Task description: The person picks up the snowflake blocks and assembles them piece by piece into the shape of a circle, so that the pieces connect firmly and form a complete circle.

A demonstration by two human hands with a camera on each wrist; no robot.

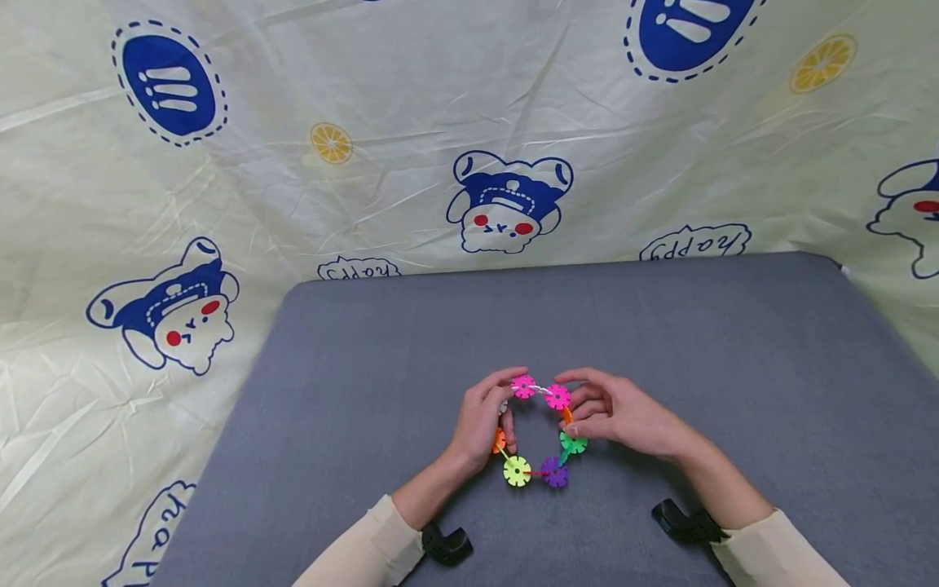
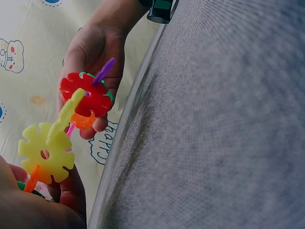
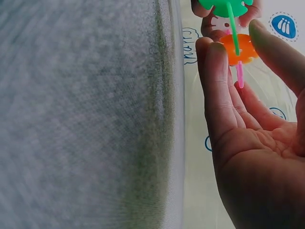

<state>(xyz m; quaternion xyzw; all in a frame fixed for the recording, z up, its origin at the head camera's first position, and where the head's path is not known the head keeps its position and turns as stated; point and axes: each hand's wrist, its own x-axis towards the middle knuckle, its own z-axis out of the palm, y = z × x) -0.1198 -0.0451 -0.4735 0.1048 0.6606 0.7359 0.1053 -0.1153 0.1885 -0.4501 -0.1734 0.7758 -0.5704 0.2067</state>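
Notched plastic snowflake discs are linked in a ring, held just over the table. Along its top are a pink disc [image 1: 523,386] and a second pink disc [image 1: 557,397]; a yellow disc [image 1: 517,471] and a purple disc [image 1: 555,473] form the bottom. My left hand [image 1: 477,420] grips the ring's left side, partly hiding an orange disc and a whitish one. With thumb and fingers, my right hand [image 1: 623,412] pinches the right side at an orange disc [image 3: 240,49], just above the green disc [image 1: 573,443]. A red disc [image 2: 88,95] shows in the left wrist view.
A grey cloth-covered table [image 1: 381,350] lies beneath both hands. Behind and to the sides hangs a pale printed sheet [image 1: 396,90] with cartoon figures. Each wrist carries a black device, one at the left wrist [image 1: 447,546] and one at the right wrist [image 1: 685,523].
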